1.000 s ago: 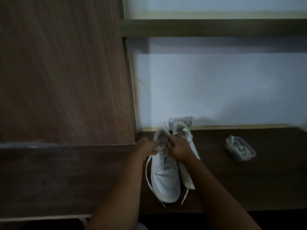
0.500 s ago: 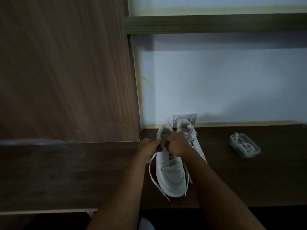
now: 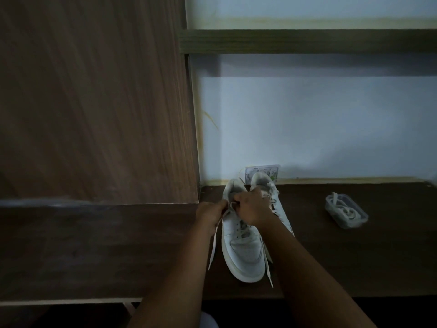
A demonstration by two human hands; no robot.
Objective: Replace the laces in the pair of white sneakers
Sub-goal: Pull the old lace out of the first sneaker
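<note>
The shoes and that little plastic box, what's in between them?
Nothing: the head view shows only bare dark wooden tabletop between the sneakers and the plastic box.

The right hand (image 3: 251, 208) and forearm cover most of the far sneaker (image 3: 264, 183), leaving its heel and a side strip showing. Both hands' fingertips are lost in the dim light at the near sneaker (image 3: 244, 254) collar, so the exact grip on the lace (image 3: 214, 245) cannot be told. The print on the small card (image 3: 262, 171) against the wall is too small to read.

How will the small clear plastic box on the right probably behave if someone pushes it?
The clear box looks thin-walled and holds only coiled laces, so it is probably light. Resting flat and low on the dark tabletop, it would likely slide, not tip.
</note>
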